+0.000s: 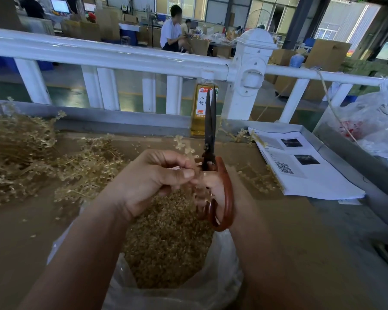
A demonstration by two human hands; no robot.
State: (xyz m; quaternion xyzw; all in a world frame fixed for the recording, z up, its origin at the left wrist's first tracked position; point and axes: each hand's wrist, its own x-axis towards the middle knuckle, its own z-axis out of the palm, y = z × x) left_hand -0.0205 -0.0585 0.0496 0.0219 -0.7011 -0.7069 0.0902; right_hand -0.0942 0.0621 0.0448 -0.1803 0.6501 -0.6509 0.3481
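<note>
My right hand (211, 186) grips a pair of scissors (211, 121) by their red-brown handles, the dark blades closed and pointing up. My left hand (152, 175) pinches a small pale gold plastic sprig (184, 146) between thumb and fingers, right beside the scissor handles. Both hands hover over a clear plastic bag (220, 278) filled with small gold cut pieces (166, 247). Part of the right hand's fingers is hidden by the left hand.
A pile of gold plastic branches (20, 157) lies on the brown table at the left. A bottle of yellow liquid (201, 108) stands by the white railing (121, 57). Printed papers (300, 166) lie at the right, with plastic bags (372, 126) beyond. People sit in the background.
</note>
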